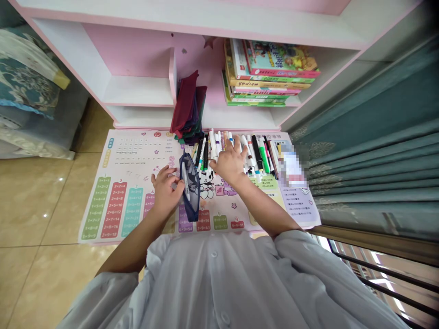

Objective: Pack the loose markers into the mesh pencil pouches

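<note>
My left hand (166, 189) is at the left edge of a navy zip pouch (195, 208), its thumb and forefinger close together at the rim and its other fingers loosely curled outside. A white marker (186, 180) shows in the pouch. My right hand (231, 162) reaches over a row of markers and pens, its fingers spread. Whether its fingertips touch any of them I cannot tell. Beside it lie a black marker (256, 151) and a green marker (264, 157). More markers (212, 145) lie to the left of that hand.
A stack of dark red, purple and green pouches (187, 107) rests at the back of the desk. Several books (270, 80) are piled on the shelf. A printed mat (137, 160) covers the desktop. A blurred item (294, 168) lies at right, near a teal curtain (370, 137).
</note>
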The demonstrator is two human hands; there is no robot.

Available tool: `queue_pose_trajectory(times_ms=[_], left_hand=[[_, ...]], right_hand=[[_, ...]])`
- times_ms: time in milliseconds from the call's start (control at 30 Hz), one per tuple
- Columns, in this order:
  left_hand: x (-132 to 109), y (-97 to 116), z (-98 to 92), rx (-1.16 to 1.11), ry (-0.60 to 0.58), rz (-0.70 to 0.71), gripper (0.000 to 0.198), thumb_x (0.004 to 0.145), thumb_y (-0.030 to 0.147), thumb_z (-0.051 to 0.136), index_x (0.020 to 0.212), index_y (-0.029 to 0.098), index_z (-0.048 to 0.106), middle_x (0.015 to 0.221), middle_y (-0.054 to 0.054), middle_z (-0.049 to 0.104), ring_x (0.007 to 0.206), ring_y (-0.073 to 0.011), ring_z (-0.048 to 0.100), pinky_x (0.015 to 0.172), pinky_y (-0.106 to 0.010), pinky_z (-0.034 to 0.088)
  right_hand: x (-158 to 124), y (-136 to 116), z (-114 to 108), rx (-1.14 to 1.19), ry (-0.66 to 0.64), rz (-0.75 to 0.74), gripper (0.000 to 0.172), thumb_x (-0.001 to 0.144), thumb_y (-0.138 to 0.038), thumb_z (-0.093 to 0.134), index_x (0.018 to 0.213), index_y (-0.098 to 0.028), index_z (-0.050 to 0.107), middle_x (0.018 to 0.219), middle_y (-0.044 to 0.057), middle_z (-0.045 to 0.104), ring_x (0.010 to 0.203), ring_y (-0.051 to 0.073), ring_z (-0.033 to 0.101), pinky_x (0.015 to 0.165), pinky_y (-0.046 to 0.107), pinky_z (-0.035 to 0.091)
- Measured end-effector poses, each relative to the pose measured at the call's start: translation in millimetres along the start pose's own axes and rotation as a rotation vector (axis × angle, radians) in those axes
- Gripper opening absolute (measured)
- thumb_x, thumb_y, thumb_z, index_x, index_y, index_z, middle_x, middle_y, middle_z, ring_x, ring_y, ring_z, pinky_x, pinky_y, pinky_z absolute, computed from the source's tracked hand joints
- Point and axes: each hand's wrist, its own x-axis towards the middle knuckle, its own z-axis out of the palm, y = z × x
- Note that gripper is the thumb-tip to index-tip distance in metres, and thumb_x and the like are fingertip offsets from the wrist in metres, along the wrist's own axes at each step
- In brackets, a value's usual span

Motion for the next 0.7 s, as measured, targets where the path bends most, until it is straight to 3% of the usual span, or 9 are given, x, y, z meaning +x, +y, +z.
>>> queue_pose_trajectory(times_ms=[100, 233, 500, 700], left_hand=[[0, 0, -0.6, 0.003, -0.001, 0.004, 0.021, 0.080, 0.029, 0.056, 0.060, 0.022, 0.057, 0.121, -0.006, 0.070, 0.135, -0.0322, 0.050, 0.116, -0.065, 0.019], [0, 2, -2.0, 0.001, -0.003, 0.006, 0.022, 0.080, 0.030, 0.055, 0.059, 0.021, 0.055, 0.121, -0.007, 0.070, 0.136, -0.0322, 0.050, 0.116, -0.066, 0.019], [0, 0, -0.4, 0.035, -0.009, 0.012, 0.022, 0.080, 0.029, 0.054, 0.060, 0.021, 0.053, 0.123, -0.006, 0.069, 0.136, -0.0320, 0.049, 0.117, -0.065, 0.020], [-1, 0, -1.8, 0.027, -0.013, 0.013, 0.022, 0.081, 0.029, 0.054, 0.061, 0.022, 0.055, 0.125, -0.007, 0.069, 0.137, -0.0323, 0.048, 0.116, -0.065, 0.019]], right_hand=[[-1, 1, -3, 0.001, -0.018, 0.003, 0.019, 0.075, -0.031, 0.067, 0.070, -0.014, 0.074, 0.158, 0.016, 0.039, 0.148, 0.048, 0.024, 0.112, 0.076, 0.024], [-12, 2, -10, 0.065, 0.058, -0.006, 0.018, 0.076, -0.026, 0.063, 0.063, -0.015, 0.069, 0.158, 0.015, 0.041, 0.149, 0.048, 0.023, 0.111, 0.075, 0.025], [-64, -10, -32, 0.250, 0.190, -0.129, 0.019, 0.073, -0.024, 0.062, 0.055, -0.020, 0.059, 0.152, 0.012, 0.049, 0.150, 0.043, 0.027, 0.110, 0.065, 0.033], [-97, -20, -34, 0.318, 0.164, -0.278, 0.021, 0.071, -0.024, 0.065, 0.053, -0.020, 0.057, 0.151, 0.012, 0.051, 0.149, 0.043, 0.028, 0.110, 0.062, 0.033]])
